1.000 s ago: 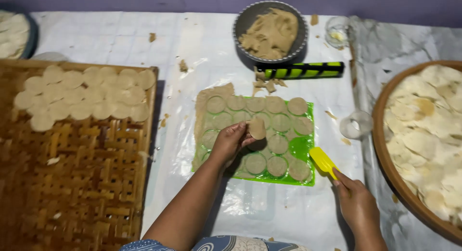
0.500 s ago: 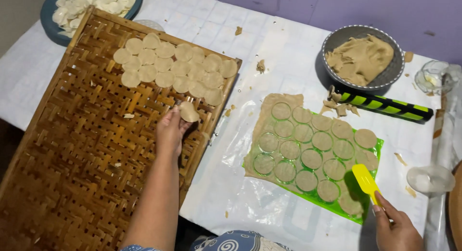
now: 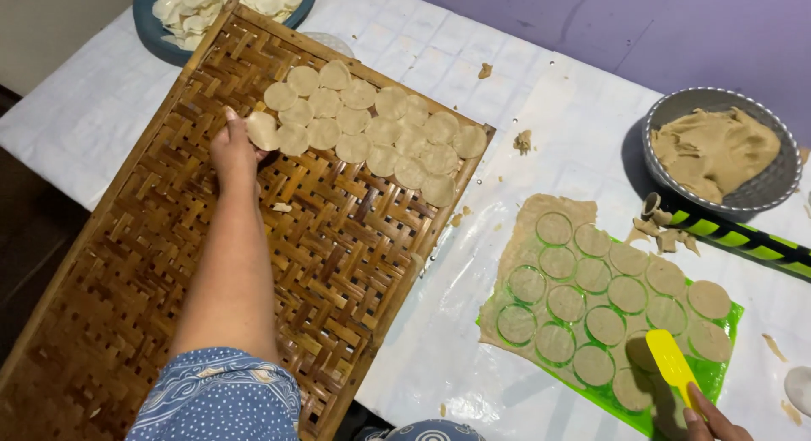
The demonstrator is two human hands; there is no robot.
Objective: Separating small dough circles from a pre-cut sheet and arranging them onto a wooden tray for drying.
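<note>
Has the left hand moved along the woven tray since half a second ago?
Yes. The left hand with its dough disc went from the tray's right edge to the left end of the disc rows.

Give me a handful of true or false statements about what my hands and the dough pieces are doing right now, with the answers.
1. The left hand holds a dough round over the woven bamboo tray. True.
2. The right hand holds a red knife. False: it holds a yellow spatula.
3. Cut circles sit in the dough sheet on a green mat. True.
4. The grey bowl is empty. False: it holds a lump of dough.
</note>
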